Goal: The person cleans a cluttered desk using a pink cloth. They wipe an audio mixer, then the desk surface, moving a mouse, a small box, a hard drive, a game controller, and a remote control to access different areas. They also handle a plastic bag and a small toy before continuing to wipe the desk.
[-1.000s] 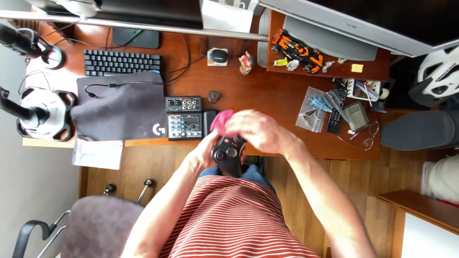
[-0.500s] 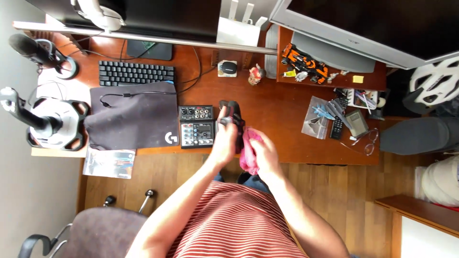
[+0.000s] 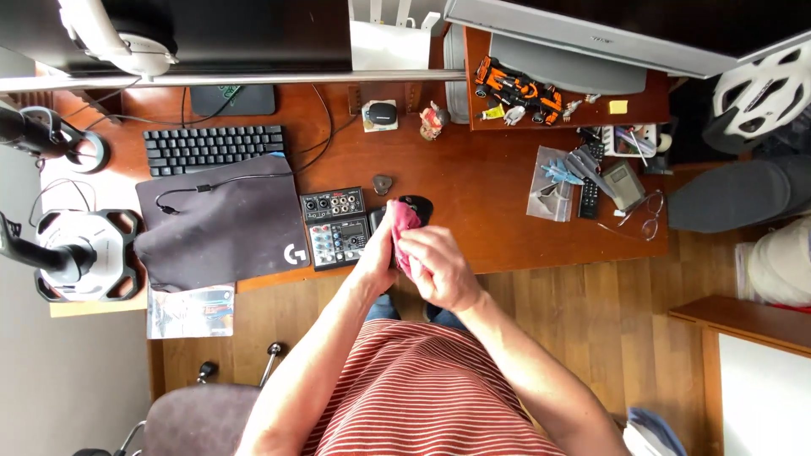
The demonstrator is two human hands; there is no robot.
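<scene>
Counted items: one joystick base (image 3: 80,253), one keyboard (image 3: 213,149), one dark mouse pad (image 3: 221,226), one small audio mixer (image 3: 336,228), one toy race car (image 3: 517,88), one remote control (image 3: 590,196), one pair of glasses (image 3: 642,221) and one white helmet (image 3: 764,91) are seen on or beside the wooden desk (image 3: 490,194).
Left hand (image 3: 380,245): it is held at the desk's front edge, just right of the audio mixer, with the forearm angled up from the striped shirt.
Left grip: the fingers are curled around a black object (image 3: 416,206), of which only the top shows; its kind cannot be told.
Pink cloth (image 3: 404,226): one is seen, bunched between the two hands and pressed against the black object.
Right hand (image 3: 439,268): it is laid over the lower part of the cloth, knuckles upward, touching the left hand.
Right grip: the fingers are pressed together on the pink cloth.
</scene>
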